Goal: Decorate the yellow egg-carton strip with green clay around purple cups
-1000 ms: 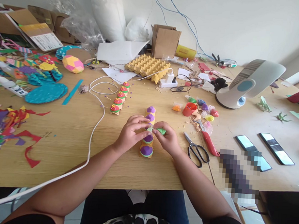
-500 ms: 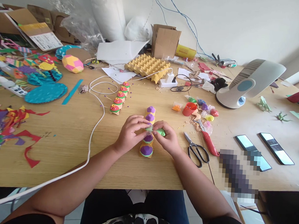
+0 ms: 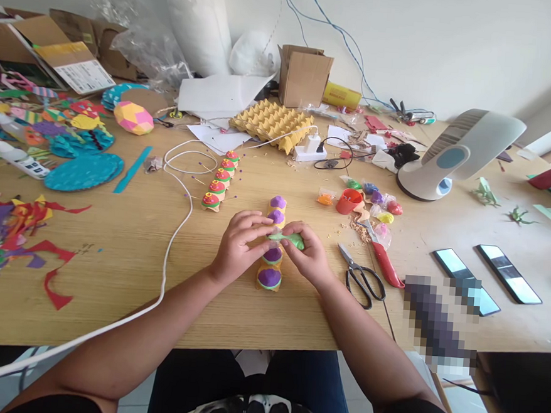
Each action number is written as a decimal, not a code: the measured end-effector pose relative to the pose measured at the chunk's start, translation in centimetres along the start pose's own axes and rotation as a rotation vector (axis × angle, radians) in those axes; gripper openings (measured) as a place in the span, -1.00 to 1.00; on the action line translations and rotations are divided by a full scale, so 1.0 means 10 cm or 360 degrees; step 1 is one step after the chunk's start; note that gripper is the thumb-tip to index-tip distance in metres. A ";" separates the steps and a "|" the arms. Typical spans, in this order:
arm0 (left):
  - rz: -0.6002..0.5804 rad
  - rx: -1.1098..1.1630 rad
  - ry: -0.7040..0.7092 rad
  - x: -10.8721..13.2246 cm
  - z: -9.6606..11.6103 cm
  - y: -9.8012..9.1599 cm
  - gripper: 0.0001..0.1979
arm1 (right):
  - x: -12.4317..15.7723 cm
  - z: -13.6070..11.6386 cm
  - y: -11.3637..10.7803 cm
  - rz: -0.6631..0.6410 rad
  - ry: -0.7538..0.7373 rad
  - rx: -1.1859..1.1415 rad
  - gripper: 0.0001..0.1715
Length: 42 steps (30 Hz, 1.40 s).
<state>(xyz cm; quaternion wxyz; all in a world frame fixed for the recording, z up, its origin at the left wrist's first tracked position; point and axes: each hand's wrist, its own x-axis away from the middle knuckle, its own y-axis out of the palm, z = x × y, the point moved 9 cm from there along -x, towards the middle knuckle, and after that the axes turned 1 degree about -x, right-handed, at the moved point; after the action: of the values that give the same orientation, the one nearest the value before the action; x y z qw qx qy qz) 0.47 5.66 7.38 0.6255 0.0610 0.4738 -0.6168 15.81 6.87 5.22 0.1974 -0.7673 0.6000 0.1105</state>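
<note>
My left hand (image 3: 239,242) and my right hand (image 3: 307,254) meet over a strip of yellow egg-carton cups topped with purple clay (image 3: 270,275). Both hands pinch a piece of green clay (image 3: 288,238) between their fingertips, just above the strip's middle cups. The strip lies lengthwise on the wooden table (image 3: 123,284), its middle hidden by my fingers. A second strip of cups with red and green tops (image 3: 220,181) lies apart to the upper left.
Black scissors (image 3: 362,277) and a red-handled cutter (image 3: 385,259) lie right of my right hand. Clay lumps and a red cup (image 3: 349,201) sit behind them. A white cable (image 3: 171,249) runs on the left. A fan (image 3: 458,153), two phones (image 3: 488,275) and paper scraps (image 3: 19,232) surround.
My fingers have shifted slightly on the green clay, which now looks more drawn out between the hands. The hands stay over the strip.
</note>
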 end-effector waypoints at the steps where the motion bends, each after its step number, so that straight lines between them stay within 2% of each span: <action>1: -0.0007 0.0010 0.0000 0.00 0.00 0.01 -0.80 | 0.00 -0.02 0.00 0.0002 -0.0021 0.0014 -0.85; 7: -0.0051 0.0085 0.0035 0.01 0.00 0.05 -0.79 | -0.01 -0.14 0.00 -0.0025 -0.0174 0.0116 -0.87; 15: -0.0093 0.0055 0.0040 0.03 -0.01 0.07 -0.80 | -0.01 -0.18 0.03 -0.0073 -0.0185 0.0139 -0.83; 24: 0.0006 -0.0040 0.0124 0.02 0.07 -0.05 -0.87 | 0.04 0.04 0.06 -0.0063 0.0174 -0.0175 -0.70; 28: 0.0077 -0.0042 0.0136 0.03 0.07 -0.10 -0.87 | 0.04 0.06 0.05 -0.0041 0.0206 -0.0150 -0.69; 37: 0.0106 0.0018 0.0106 0.01 0.09 -0.12 -0.93 | 0.04 0.06 0.04 -0.0031 0.0210 -0.0066 -0.72; 42: 0.0088 0.0143 -0.0016 0.00 0.01 -0.09 -0.95 | 0.03 0.05 0.01 -0.0006 0.0145 -0.0034 -0.74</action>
<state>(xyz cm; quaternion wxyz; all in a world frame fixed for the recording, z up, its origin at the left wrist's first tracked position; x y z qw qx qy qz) -0.21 5.36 7.93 0.6414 0.0989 0.4407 -0.6202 15.79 6.81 4.63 0.1620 -0.7747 0.6058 0.0814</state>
